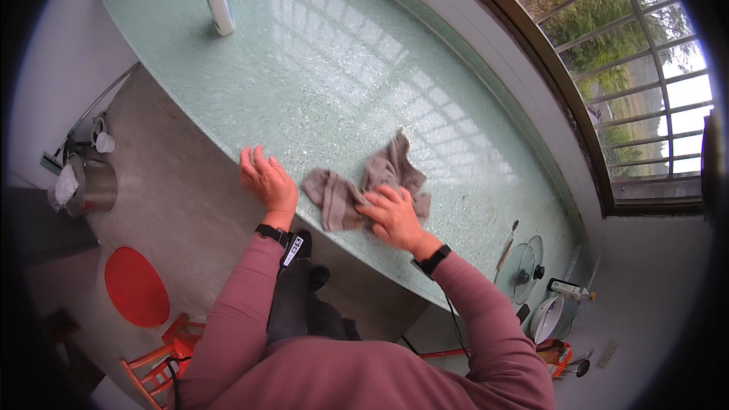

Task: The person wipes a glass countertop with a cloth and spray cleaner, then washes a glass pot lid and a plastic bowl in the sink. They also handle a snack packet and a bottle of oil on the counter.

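A crumpled grey-brown cloth (393,168) lies on the pale green speckled countertop (319,80), close to its front edge. My right hand (393,213) presses on the cloth with its fingers spread over the folds. Just left of the cloth, my left hand (269,182) is held at the counter's front edge, fingers apart and nothing in it. A white spray bottle (219,3) stands on the counter at the upper left; its top is cut off by the view.
Glass lids (529,267), a long-handled utensil (507,247), a bottle (569,288) and a bowl (548,319) are at the counter's right end. A barred window (638,80) is behind it. On the floor at left stand a metal bucket (99,185), a red round stool (136,287) and an orange chair (151,373).
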{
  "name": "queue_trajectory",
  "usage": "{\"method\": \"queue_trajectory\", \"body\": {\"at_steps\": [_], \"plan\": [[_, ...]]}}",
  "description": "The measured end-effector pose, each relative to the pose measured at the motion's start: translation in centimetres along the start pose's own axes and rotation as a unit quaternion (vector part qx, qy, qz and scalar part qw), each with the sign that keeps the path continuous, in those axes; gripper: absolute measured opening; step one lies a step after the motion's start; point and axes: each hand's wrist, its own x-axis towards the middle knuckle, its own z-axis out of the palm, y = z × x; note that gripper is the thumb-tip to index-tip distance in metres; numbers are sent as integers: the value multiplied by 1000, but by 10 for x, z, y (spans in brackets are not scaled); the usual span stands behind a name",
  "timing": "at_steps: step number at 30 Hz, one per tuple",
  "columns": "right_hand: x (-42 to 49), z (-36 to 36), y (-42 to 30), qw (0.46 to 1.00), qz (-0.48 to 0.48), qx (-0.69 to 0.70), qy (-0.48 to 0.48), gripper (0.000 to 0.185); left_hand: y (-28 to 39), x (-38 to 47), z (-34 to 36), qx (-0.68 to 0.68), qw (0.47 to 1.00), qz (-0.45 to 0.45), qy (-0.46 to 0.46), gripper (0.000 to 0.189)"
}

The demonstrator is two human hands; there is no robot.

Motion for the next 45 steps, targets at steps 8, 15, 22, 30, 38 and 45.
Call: {"method": "queue_trajectory", "body": {"at_steps": [8,15,22,30,38,45], "plan": [[-268,-28,-54,857,446,185,182,30,-4,-4,7,-39,998,5,38,31],[-152,-83,-84,869,437,75,221,41,-7,-4,4,-104,994,17,29,34],[136,17,-113,954,242,0,179,49,-57,53,-58,-253,960,46,-111,43],[332,57,-59,952,218,-67,203,46,-74,293,-32,-269,960,31,-76,67],[279,4,60,846,464,-155,213,35,-6,387,28,-323,946,-20,-30,85],[75,-11,71,709,648,-222,169,29,4,422,45,-437,899,-12,16,81]]}}
